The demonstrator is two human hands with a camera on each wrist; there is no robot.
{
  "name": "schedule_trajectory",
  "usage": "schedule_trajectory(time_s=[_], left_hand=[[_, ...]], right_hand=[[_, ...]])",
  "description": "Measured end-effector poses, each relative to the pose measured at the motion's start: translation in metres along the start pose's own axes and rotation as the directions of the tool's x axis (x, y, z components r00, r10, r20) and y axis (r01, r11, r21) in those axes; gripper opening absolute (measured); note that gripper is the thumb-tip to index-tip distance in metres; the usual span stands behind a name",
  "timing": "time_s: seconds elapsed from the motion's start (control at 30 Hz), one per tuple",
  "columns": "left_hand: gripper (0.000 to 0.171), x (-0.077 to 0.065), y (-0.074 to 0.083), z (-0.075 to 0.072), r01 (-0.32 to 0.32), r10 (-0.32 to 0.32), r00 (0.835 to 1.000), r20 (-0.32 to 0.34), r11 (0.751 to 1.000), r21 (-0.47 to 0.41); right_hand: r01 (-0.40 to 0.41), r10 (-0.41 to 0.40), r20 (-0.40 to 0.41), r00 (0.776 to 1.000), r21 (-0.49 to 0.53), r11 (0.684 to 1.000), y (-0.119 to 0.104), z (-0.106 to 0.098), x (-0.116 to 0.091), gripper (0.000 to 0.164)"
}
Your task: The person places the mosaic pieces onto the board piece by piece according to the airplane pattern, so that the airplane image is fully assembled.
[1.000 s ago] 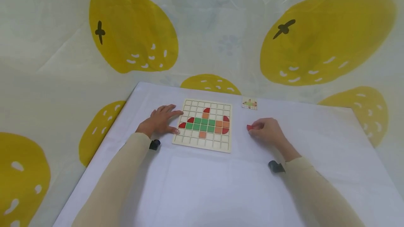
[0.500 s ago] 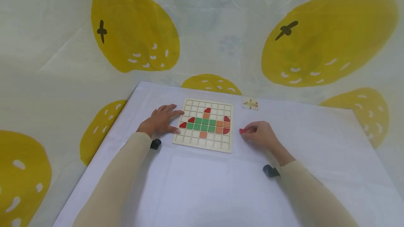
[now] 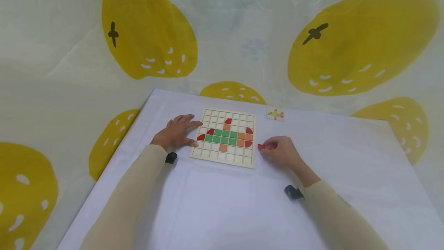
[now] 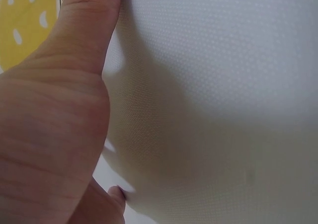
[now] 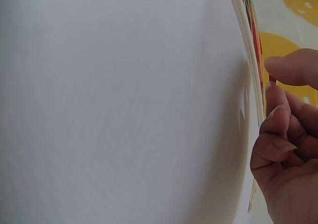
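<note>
A pale grid board (image 3: 222, 156) lies flat on the table, with green and orange squares and red rounded pieces set in its cells. Just right of the board, my right hand (image 3: 281, 150) pinches a small red piece (image 3: 261, 147) between thumb and fingertips. In the right wrist view, the thumb (image 5: 294, 67) meets a fingertip over a sliver of red, and the other fingers are curled. On the board's left side rests my left hand (image 3: 177, 131), fingers spread, the thumb and a fingertip at the board's edge. The left wrist view shows its thumb side (image 4: 54, 114) close over the cloth.
A small pattern card (image 3: 275, 114) with a similar coloured figure lies at the table's back edge, right of the board. White cloth (image 3: 215, 203) covers the table. Behind it hangs a pale curtain (image 3: 236, 22) printed with large yellow fruit.
My right hand has moved left and slightly nearer to me, carrying the red piece up close to the board's right edge. The left hand and the board stay in place.
</note>
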State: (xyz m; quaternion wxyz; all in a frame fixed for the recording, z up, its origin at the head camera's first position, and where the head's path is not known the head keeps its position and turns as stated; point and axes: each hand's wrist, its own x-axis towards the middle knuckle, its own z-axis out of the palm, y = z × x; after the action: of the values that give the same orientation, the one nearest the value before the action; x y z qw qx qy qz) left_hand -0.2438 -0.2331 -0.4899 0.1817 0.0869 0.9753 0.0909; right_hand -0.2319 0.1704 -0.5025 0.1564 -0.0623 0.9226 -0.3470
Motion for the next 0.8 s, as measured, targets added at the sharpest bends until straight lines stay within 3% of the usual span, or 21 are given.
schedule_trajectory(time_s=[0.13,0.8], left_hand=[[0.091,0.001,0.000,0.001,0.003,-0.003,1.000,0.004,1.000,-0.007],[0.091,0.000,0.001,0.001,0.004,-0.003,1.000,-0.005,1.000,0.012]], right_hand=[[-0.023,0.023,0.007,1.000,0.013,1.000,-0.002,0.004,-0.001,0.033],[0.039,-0.040,0.024,0.999,0.016,0.999,-0.023,0.017,-0.011,0.030]])
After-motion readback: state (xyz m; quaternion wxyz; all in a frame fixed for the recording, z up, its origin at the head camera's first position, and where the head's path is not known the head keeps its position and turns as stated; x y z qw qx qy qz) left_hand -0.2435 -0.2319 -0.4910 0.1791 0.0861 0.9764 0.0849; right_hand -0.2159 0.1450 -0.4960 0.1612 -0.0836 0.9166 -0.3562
